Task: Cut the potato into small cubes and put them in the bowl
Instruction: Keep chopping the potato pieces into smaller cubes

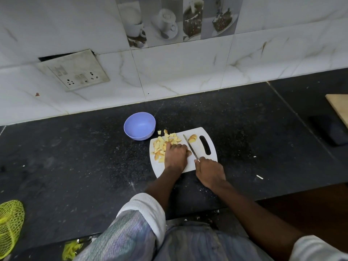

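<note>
While most of the yellow potato cubes (163, 146) lie on the white plastic cutting board (200, 147), the round purple plastic bowl (139, 126) just left and far of the board holds none. The left hand (175, 155) presses on the cubes, fingers curled over a piece; the right hand (210, 172) grips the steel knife (190, 147). Two potato slices (192, 138) remain uncut.

We see a cutting board (197, 166) on the counter (75, 157), a bowl (139, 126) just behind its left corner. Potato cubes (160, 146) lie on the board's left part, a knife (190, 148) right of them, two pieces (192, 138) beyond.
</note>
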